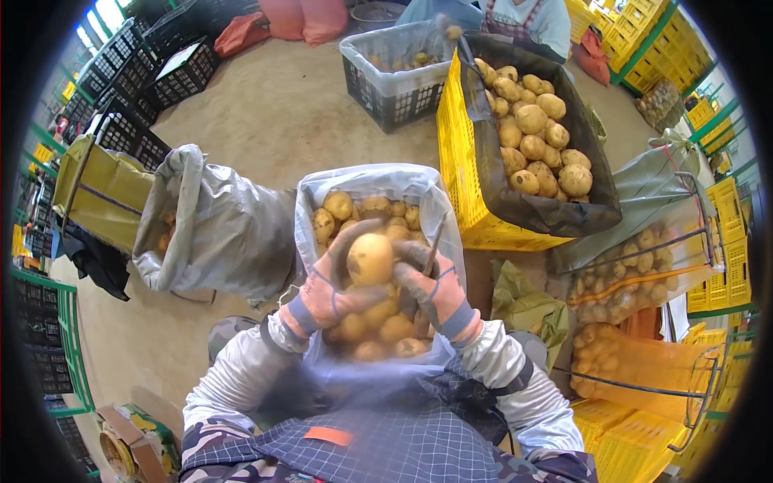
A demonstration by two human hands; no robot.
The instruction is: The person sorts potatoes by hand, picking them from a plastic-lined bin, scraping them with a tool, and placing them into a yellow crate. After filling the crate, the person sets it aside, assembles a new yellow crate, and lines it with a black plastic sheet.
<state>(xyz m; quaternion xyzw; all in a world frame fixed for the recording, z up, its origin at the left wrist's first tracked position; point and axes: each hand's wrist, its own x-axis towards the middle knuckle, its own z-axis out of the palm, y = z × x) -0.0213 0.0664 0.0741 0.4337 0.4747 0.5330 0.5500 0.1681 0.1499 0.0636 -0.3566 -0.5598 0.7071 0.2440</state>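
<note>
My left hand [328,291], in a pink and grey work glove, is closed around a pale round potato [370,259]. Just to the right, my right hand [439,291] wears a matching glove, and its fingers curl toward that potato. A slim dark stick-like tool [437,241] juts up from the right hand; I cannot tell its exact kind. Both hands are over a crate lined with pale plastic [378,174], and more potatoes [394,328] lie inside it. Some of these potatoes have dark patches.
A yellow crate [460,173] with a black liner, full of potatoes, stands at the upper right. To the left is a grey sack [233,225]. Mesh bags of potatoes [624,270] lie at the right. Beyond a lined black crate [394,88] sits another person [523,24].
</note>
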